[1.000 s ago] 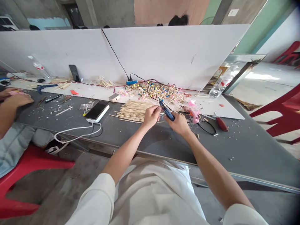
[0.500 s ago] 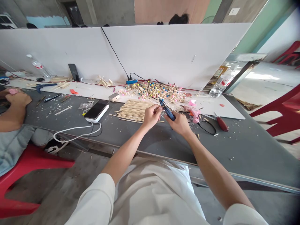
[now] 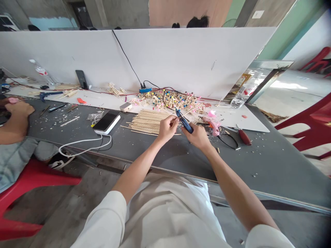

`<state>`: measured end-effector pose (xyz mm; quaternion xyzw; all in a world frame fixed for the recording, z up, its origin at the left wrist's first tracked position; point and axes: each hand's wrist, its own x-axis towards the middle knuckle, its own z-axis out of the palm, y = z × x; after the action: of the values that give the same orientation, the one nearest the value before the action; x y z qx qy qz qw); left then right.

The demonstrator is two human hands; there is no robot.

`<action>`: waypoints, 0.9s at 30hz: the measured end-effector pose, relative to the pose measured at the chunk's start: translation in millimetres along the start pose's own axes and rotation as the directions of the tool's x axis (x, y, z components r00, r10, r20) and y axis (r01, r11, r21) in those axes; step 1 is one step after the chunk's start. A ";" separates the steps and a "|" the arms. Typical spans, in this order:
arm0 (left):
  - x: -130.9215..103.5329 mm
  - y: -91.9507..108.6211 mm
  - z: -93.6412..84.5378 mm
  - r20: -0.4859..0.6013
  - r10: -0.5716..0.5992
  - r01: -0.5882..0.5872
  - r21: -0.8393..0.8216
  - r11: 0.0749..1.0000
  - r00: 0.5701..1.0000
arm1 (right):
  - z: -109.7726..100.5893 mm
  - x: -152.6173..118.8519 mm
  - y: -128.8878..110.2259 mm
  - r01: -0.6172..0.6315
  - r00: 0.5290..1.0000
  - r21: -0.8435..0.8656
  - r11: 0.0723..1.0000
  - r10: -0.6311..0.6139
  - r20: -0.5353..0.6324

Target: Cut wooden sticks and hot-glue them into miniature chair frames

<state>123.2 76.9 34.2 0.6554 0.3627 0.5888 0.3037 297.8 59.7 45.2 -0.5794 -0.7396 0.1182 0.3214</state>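
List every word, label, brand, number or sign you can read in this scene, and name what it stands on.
No words or numbers can be read.
Black-and-white shoe: a swoosh mark, no letters.
Left bottle: red-and-white label, too small.
Right bottle: red-and-white label, too blurred.
Blue pliers: no legible marking.

Fairly bright, soft daylight here, with white glare on the floor (image 3: 294, 84) off to the right. Faint shadow falls on the tabletop (image 3: 181, 153) below the hands (image 3: 182, 129); their fine detail is soft. Edges stretch wide, and the far right corners darken.
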 end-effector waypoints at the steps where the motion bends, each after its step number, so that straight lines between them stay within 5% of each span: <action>1: -0.1 -0.2 0.1 -0.002 0.005 -0.005 0.008 1.000 1.000 | -0.1 -0.1 -0.1 -0.003 1.000 0.001 1.000 0.003 0.000; 27: 1.0 1.4 -1.5 0.030 -0.002 0.003 -0.012 1.000 1.000 | 2.6 0.3 0.0 -0.008 0.999 -0.057 0.998 0.011 0.051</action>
<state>121.9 77.0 36.1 0.6619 0.3555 0.5806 0.3138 296.1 60.5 43.3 -0.5887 -0.7478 0.1136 0.2853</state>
